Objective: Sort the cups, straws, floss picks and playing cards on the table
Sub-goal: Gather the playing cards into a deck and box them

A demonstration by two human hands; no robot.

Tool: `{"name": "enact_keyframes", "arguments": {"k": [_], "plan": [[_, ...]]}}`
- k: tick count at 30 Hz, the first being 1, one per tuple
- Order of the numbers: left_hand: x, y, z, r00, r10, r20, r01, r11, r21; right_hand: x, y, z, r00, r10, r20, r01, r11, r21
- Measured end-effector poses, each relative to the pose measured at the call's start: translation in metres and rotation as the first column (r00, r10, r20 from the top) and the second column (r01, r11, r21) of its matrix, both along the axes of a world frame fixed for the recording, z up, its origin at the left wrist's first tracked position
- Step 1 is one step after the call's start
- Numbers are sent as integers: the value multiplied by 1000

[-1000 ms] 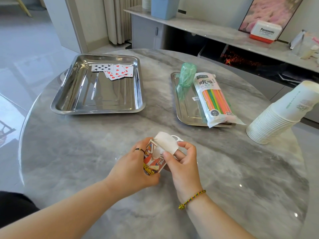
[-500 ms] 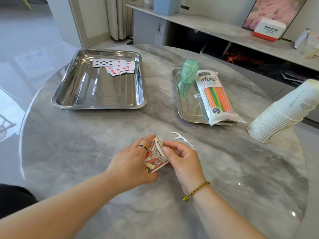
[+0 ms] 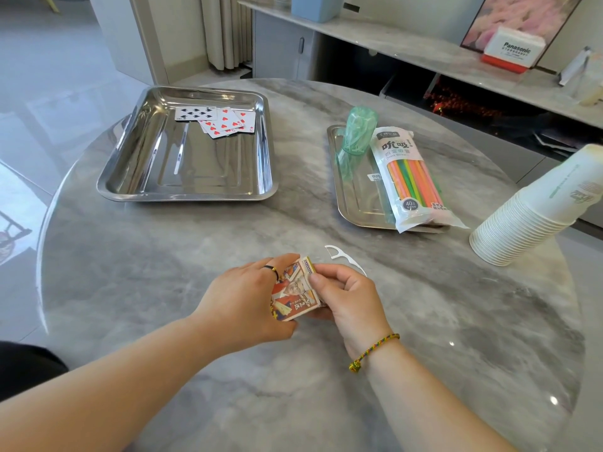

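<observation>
White floss pick (image 3: 347,259): 1 o'clock of card box (image 3: 295,293).
Left hand (image 3: 243,305): fingers curled round card box.
Right hand (image 3: 347,296): fingertips pinch card box end.

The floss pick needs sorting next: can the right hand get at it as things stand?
Probably yes: the floss pick lies on the table just beyond the right hand, nothing between. But that hand pinches the card box and must let go first.
</observation>
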State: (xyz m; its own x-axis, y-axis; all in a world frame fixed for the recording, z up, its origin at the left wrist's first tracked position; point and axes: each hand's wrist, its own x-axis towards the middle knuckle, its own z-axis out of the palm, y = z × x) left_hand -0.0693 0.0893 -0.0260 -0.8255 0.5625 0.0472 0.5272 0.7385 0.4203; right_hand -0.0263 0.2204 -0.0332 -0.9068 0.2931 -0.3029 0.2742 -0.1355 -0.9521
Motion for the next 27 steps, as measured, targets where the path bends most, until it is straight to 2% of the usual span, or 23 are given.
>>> {"name": "enact_keyframes", "arguments": {"k": [2, 6, 8, 10, 12, 16, 18, 21, 24, 27], "plan": [[1, 1, 0, 1000, 1, -8, -1, 1000, -9, 0, -2, -1, 1000, 10, -7, -10, 997, 72], [-3, -2, -2, 999, 35, 15, -35, 999, 1, 3, -8, -4, 991, 133, -29, -115, 934, 338], [-4, -4, 0, 998, 29, 56, -30, 999, 20, 2, -9, -5, 980, 201, -4, -187, 920, 345], [-7, -5, 0, 982, 2, 190, -18, 996, 84, 1, -6, -4, 979, 201, 17, -197, 935, 293], [-13, -4, -2, 926, -41, 376, -47, 974, 223, -2, 0, -2, 990, 140, -5, -133, 951, 279], [-22, -4, -7, 832, -48, 553, -172, 925, 338, -6, 5, -4, 992, 113, -46, -90, 932, 351], [-22, -5, -6, 838, -6, 545, -213, 917, 338, -8, 4, -9, 988, 146, -55, -104, 882, 459], [-22, -7, -5, 914, 72, 400, -182, 953, 243, -13, 4, -13, 971, 238, -13, -181, 775, 606], [-26, -9, -5, 926, 74, 371, -139, 979, 152, -14, 4, -16, 944, 330, 18, -249, 673, 697], [-33, -11, -11, 957, 49, 284, -60, 998, 31, -14, 3, -17, 938, 345, 31, -258, 636, 728]]}}
